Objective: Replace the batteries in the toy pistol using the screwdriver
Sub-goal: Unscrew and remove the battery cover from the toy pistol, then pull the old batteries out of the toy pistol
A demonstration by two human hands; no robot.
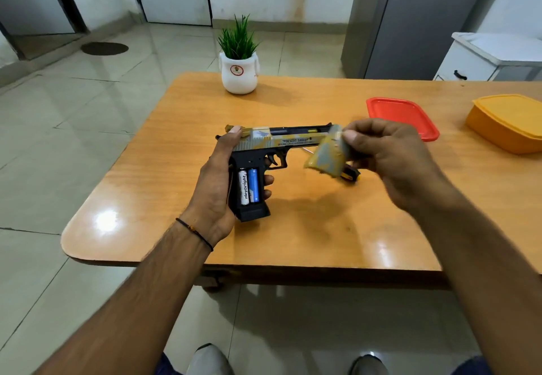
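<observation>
— What can you read there?
— "Heybright", in black letters running lengthwise on the white battery (244,187) in the open grip of the toy pistol (293,140).
— And on the pistol itself?
— "DESERT EAGLE" in dark capitals along its side. A smaller line under it is too fine to read.
— The blue battery (254,185)?
— No legible print.
— The white pot (238,77) at the far edge of the table (293,242)?
— A small round emblem, its lettering unreadable.

We hold the camo pistol (281,141) muzzle right, its grip open on two batteries (244,188), white and blue; the cover (324,156) is off, the screwdriver (352,174) behind it.
</observation>
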